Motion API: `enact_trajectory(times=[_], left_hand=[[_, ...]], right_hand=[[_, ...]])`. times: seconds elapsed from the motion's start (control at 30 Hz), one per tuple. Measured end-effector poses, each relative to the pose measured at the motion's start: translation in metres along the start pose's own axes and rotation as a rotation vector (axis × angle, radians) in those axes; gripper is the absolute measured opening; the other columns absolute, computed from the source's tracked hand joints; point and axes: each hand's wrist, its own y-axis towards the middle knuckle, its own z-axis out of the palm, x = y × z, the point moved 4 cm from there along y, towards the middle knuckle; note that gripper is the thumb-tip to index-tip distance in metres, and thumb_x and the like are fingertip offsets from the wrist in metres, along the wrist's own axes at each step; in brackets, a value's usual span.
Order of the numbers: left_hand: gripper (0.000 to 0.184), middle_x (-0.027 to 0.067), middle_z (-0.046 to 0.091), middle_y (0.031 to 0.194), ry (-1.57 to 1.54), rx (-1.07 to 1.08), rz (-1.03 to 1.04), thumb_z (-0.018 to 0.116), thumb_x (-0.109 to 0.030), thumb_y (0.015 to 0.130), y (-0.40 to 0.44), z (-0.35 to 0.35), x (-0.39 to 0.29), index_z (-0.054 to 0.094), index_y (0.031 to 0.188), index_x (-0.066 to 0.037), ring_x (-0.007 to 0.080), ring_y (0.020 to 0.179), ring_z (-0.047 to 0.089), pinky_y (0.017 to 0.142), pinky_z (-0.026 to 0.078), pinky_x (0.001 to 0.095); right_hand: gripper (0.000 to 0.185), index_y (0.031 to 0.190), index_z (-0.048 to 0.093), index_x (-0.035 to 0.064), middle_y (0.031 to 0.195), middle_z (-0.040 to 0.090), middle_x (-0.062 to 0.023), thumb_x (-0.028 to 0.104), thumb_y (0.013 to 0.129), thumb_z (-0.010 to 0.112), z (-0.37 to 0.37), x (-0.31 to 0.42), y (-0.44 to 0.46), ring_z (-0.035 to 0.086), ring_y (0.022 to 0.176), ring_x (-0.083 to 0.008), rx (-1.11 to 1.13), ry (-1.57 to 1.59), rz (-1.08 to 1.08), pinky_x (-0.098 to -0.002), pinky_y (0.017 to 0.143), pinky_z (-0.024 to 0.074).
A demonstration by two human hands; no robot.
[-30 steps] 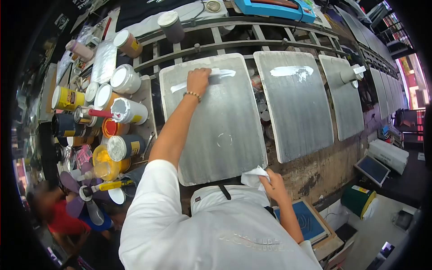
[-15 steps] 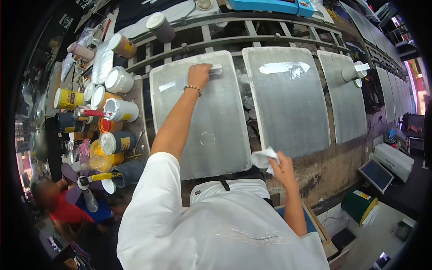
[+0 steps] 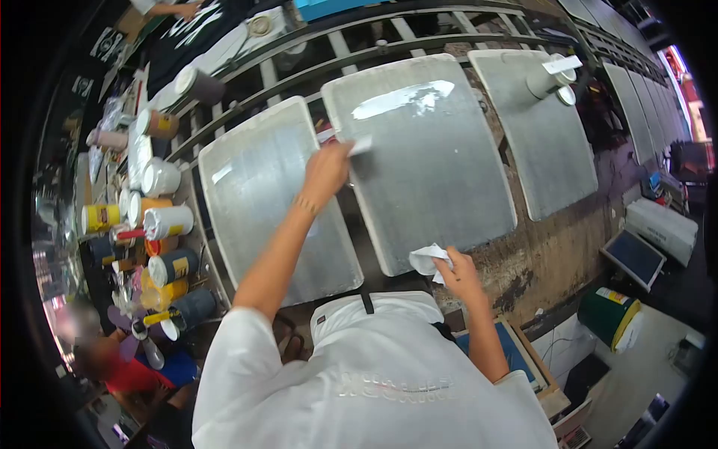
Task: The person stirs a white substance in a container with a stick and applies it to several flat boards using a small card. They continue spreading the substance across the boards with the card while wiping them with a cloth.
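My left hand (image 3: 327, 172) is closed on a small white card (image 3: 360, 145) over the left edge of the middle grey board (image 3: 441, 179). White paste (image 3: 404, 100) is smeared across the top of that board. The left grey board (image 3: 280, 202) has a small white patch near its upper left corner. Near the lower edge of the middle board, my right hand (image 3: 461, 275) grips a crumpled white cloth (image 3: 429, 260). A third grey board (image 3: 542, 142) lies to the right, with a cup (image 3: 540, 81) on its upper part.
Paint pots, among them a yellow one (image 3: 100, 218) and a white one (image 3: 168, 222), crowd the left side. A metal rack (image 3: 336, 46) runs behind the boards. A person in red (image 3: 127, 367) is at the lower left. Another person's hand (image 3: 187, 10) shows at the top left.
The view has shifted right along the boards. My left hand has moved with the card from the left board to the middle one. Much less white paste shows on the left board.
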Motion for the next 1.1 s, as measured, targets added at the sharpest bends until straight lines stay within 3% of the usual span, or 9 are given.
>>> enact_trajectory(times=[0.17, 0.33, 0.37, 0.5, 0.57, 0.73, 0.87, 0.97, 1.1], left_hand=[[0.022, 0.0103, 0.072, 0.093, 0.335, -0.058, 0.133, 0.055, -0.011, 0.087, 0.177, 0.081, -0.015, 0.072, 0.099, -0.017, 0.0324, 0.089, 0.070, 0.073, 0.054, 0.0481], [0.036, 0.0117, 0.072, 0.113, 0.324, -0.057, 0.089, 0.055, -0.007, 0.084, 0.113, 0.107, -0.020, 0.072, 0.114, -0.018, 0.0334, 0.093, 0.070, 0.078, 0.056, 0.0459], [0.026, 0.0094, 0.074, 0.097, 0.258, -0.198, 0.169, 0.055, -0.008, 0.085, 0.090, 0.107, -0.031, 0.074, 0.102, -0.015, 0.0326, 0.090, 0.070, 0.077, 0.053, 0.0484], [0.020, 0.0158, 0.074, 0.098, -0.008, 0.136, -0.050, 0.062, -0.015, 0.090, 0.098, 0.063, -0.012, 0.074, 0.105, -0.007, 0.0315, 0.086, 0.071, 0.075, 0.054, 0.0428], [0.027, 0.0109, 0.073, 0.085, -0.520, 0.258, -0.276, 0.066, -0.025, 0.097, 0.102, 0.014, 0.009, 0.070, 0.104, 0.001, 0.0164, 0.076, 0.067, 0.069, 0.051, 0.0365], [0.024, 0.0019, 0.070, 0.098, -0.945, 0.235, -0.509, 0.063, -0.022, 0.100, 0.026, -0.068, 0.054, 0.071, 0.110, -0.002, 0.0094, 0.093, 0.062, 0.083, 0.050, 0.0303], [0.025, 0.0087, 0.074, 0.100, -0.607, 0.223, -0.545, 0.065, -0.020, 0.098, -0.062, -0.099, 0.140, 0.070, 0.113, -0.001, 0.0168, 0.095, 0.068, 0.086, 0.052, 0.0335], [0.032, 0.0174, 0.072, 0.107, 0.076, 0.095, -0.378, 0.064, -0.009, 0.087, -0.096, -0.116, 0.218, 0.074, 0.116, -0.017, 0.0368, 0.100, 0.068, 0.088, 0.054, 0.0446], [0.034, 0.0126, 0.074, 0.107, 0.277, -0.042, -0.354, 0.060, -0.008, 0.086, -0.080, -0.134, 0.291, 0.075, 0.115, -0.018, 0.0341, 0.100, 0.069, 0.088, 0.054, 0.0448]], right_hand=[[0.029, 0.081, 0.053, -0.0007, 0.068, 0.059, -0.0208, 0.021, 0.092, 0.069, -0.028, 0.003, -0.019, 0.061, 0.061, -0.0370, -0.115, 0.082, 0.084, -0.0412, 0.056, 0.0440], [0.026, 0.083, 0.056, -0.0013, 0.071, 0.063, -0.0200, 0.020, 0.093, 0.068, -0.035, -0.041, -0.062, 0.063, 0.063, -0.0364, -0.214, 0.132, 0.281, -0.0397, 0.057, 0.0454], [0.026, 0.083, 0.056, -0.0013, 0.071, 0.063, -0.0200, 0.020, 0.093, 0.068, -0.033, -0.049, -0.062, 0.063, 0.063, -0.0364, -0.214, 0.135, 0.276, -0.0397, 0.057, 0.0454], [0.028, 0.084, 0.056, -0.0022, 0.073, 0.064, -0.0230, 0.021, 0.093, 0.067, -0.030, -0.040, -0.048, 0.064, 0.065, -0.0396, -0.096, 0.101, 0.173, -0.0415, 0.058, 0.0461], [0.029, 0.084, 0.055, -0.0024, 0.073, 0.063, -0.0238, 0.022, 0.093, 0.067, -0.032, -0.027, -0.029, 0.064, 0.066, -0.0407, -0.051, 0.121, 0.101, -0.0424, 0.059, 0.0463], [0.031, 0.082, 0.053, -0.0022, 0.072, 0.062, -0.0240, 0.023, 0.093, 0.068, -0.024, -0.009, -0.010, 0.063, 0.066, -0.0417, -0.022, 0.051, 0.052, -0.0431, 0.058, 0.0455], [0.030, 0.082, 0.054, -0.0011, 0.070, 0.060, -0.0226, 0.023, 0.092, 0.068, -0.005, 0.007, -0.016, 0.061, 0.063, -0.0409, 0.023, 0.023, -0.002, -0.0419, 0.056, 0.0438], [0.029, 0.082, 0.055, -0.0011, 0.069, 0.060, -0.0215, 0.022, 0.092, 0.068, 0.010, 0.010, -0.022, 0.060, 0.061, -0.0385, 0.048, 0.003, 0.026, -0.0419, 0.055, 0.0433], [0.028, 0.082, 0.055, -0.0014, 0.068, 0.060, -0.0211, 0.021, 0.093, 0.068, 0.028, 0.045, -0.016, 0.060, 0.059, -0.0344, 0.125, -0.105, 0.046, -0.0410, 0.055, 0.0432]])
